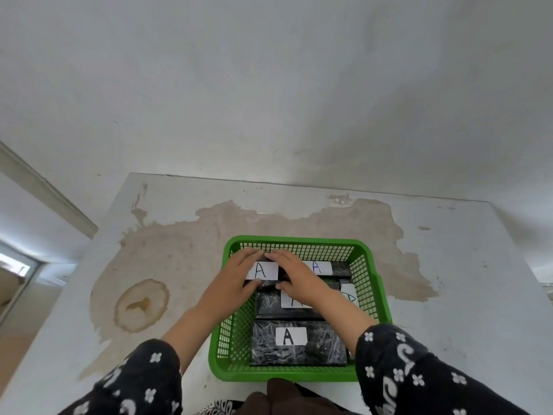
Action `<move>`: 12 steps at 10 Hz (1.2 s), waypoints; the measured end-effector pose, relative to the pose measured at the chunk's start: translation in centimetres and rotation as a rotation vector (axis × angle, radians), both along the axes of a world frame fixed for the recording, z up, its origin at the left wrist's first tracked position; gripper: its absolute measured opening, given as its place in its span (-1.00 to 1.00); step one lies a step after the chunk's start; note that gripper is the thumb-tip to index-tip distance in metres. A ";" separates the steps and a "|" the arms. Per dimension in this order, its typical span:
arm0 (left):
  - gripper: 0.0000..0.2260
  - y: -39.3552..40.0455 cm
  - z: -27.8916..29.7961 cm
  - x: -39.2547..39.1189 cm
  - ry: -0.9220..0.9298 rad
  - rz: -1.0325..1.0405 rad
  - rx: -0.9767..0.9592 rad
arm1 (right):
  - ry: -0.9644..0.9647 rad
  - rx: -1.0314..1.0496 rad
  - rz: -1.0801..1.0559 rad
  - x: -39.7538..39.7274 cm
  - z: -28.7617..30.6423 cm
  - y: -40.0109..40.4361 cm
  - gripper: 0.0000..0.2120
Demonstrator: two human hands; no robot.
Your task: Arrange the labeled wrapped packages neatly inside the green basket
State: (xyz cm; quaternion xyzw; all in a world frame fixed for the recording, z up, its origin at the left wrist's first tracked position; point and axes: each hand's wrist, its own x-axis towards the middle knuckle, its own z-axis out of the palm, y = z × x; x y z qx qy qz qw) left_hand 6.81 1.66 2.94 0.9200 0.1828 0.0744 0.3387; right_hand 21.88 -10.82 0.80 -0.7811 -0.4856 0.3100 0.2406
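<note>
Black plastic-wrapped packages with white paper labels lie flat inside the green plastic mesh basket, which sits on a worn white table with a large brown peeled patch. In the head view, the left hand and right hand both clasp the far-left package labelled A, fingers curled over its far edge. Another A package fills the near row; one behind it is partly hidden, its letter probably A. Dark flowered sleeves cover both forearms.
</note>
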 end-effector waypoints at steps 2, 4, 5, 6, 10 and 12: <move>-0.27 1.5 -1.5 3.1 0.352 -0.282 0.305 | -0.024 -0.034 -0.265 0.6 0.1 -3.2 -0.20; -0.31 1.9 -2.2 4.9 0.484 -0.388 0.568 | -0.250 -0.259 -0.214 -1.0 -1.8 -7.7 -0.27; -0.29 2.2 -2.3 5.5 0.511 -0.405 0.564 | -0.211 -0.258 -0.236 -1.2 -1.9 -8.0 -0.30; -0.28 2.9 -2.1 5.9 0.536 -0.416 0.496 | -0.177 -0.240 -0.255 -1.3 -1.9 -8.0 -0.31; -0.43 2.3 -0.3 1.0 0.258 -0.214 0.220 | -0.099 0.027 -0.400 -1.1 0.7 -9.9 -0.49; -0.48 -1.8 -0.9 -7.6 -0.079 0.266 -0.208 | -0.259 0.134 -0.715 -0.8 2.6 -15.6 -0.60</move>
